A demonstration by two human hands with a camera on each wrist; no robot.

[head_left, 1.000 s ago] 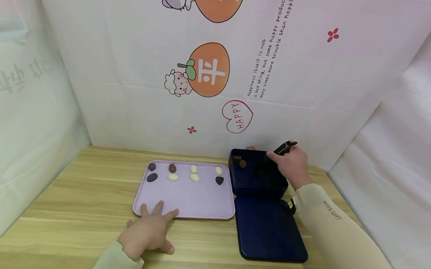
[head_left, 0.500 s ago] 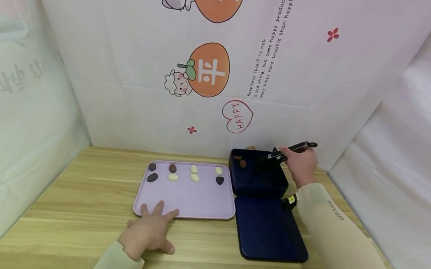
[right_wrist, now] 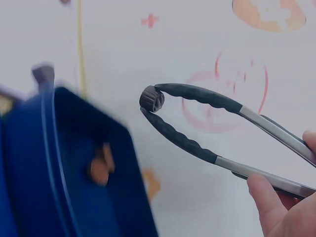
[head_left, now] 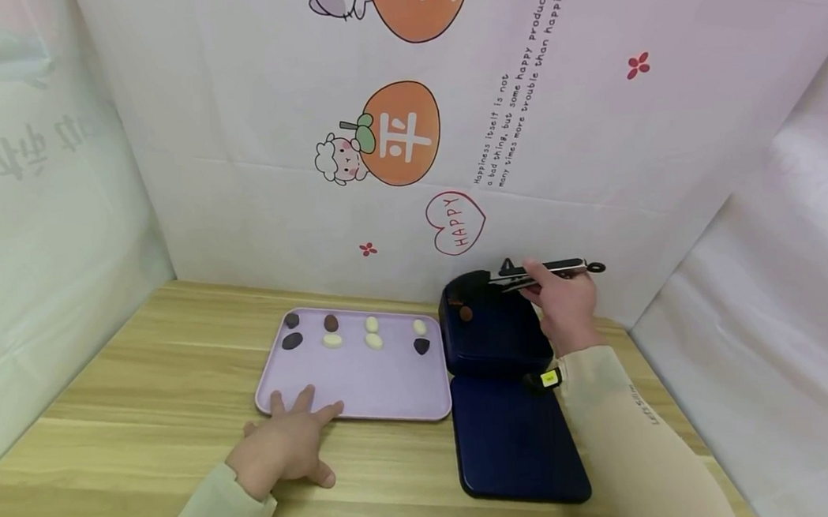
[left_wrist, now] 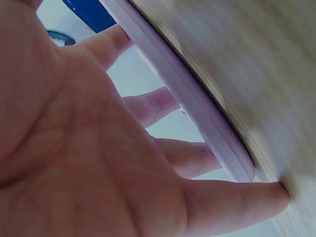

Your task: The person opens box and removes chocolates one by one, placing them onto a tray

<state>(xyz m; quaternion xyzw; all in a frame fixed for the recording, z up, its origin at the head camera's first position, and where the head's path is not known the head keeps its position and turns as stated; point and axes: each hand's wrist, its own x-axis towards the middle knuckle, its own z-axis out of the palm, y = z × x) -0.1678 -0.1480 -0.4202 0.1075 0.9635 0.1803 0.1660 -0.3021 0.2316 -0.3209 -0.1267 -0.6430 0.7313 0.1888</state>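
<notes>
My right hand grips a pair of black-and-silver tongs above the dark blue box. Between the tong tips a small dark ridged chocolate is pinched, raised higher than the box rim in the right wrist view. Inside the box lie a round brown chocolate and a second brown piece beside it. My left hand has its fingers spread, with fingertips on the near edge of the lilac tray. Dark and cream chocolates, such as this oval cream one, lie in two rows on that tray.
The blue lid lies on the wooden table directly in front of the box. A printed white cloth hangs right behind tray and box, with more white cloth at both sides.
The tongs have come up out of the box and swung left toward its back left corner, now with the dark chocolate between their tips. The left hand and tray stay put.
</notes>
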